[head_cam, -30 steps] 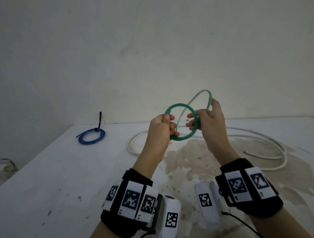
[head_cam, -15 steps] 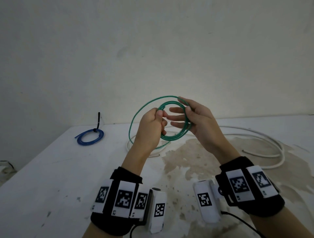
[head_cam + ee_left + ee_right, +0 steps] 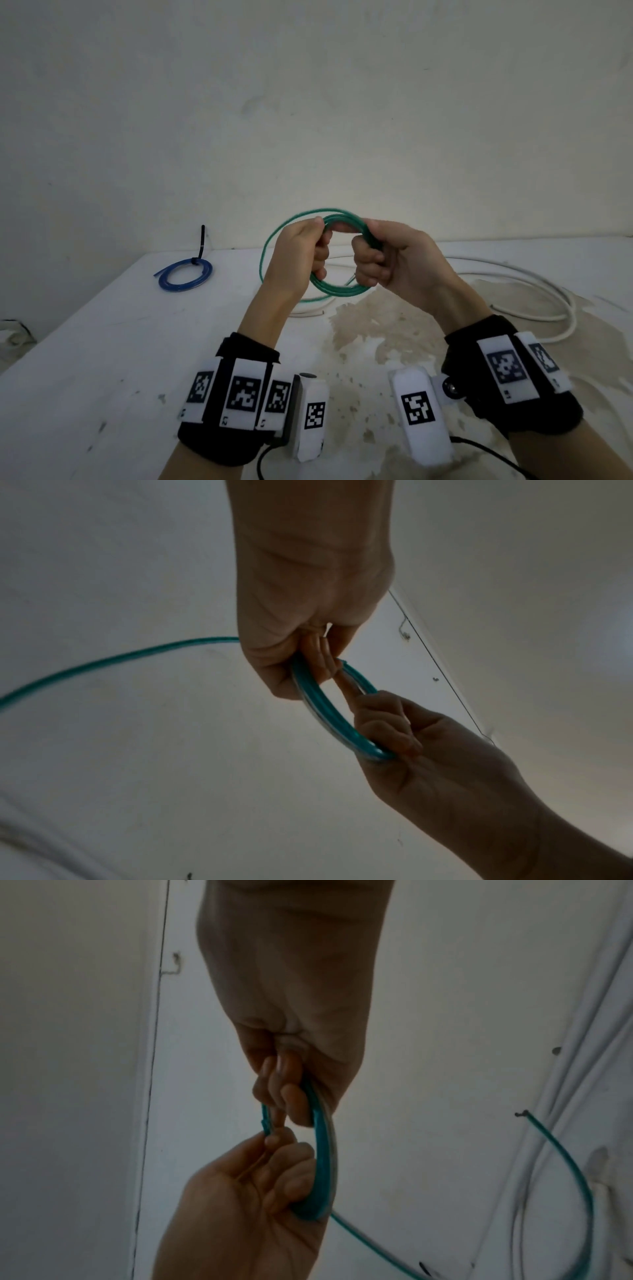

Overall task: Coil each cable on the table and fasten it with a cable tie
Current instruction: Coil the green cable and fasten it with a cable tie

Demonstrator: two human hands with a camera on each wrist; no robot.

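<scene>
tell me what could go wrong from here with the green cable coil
1. One turn of the green cable bulges out wider past the left hand; it may slacken or spring free of the coil.
2. Both the left hand and the right hand grip the coil in the air, and no loose cable tie is in view, so freeing a hand to fetch one could let the turns unwind.
3. The cable's free end dangles near the white cable and could snag.
</scene>
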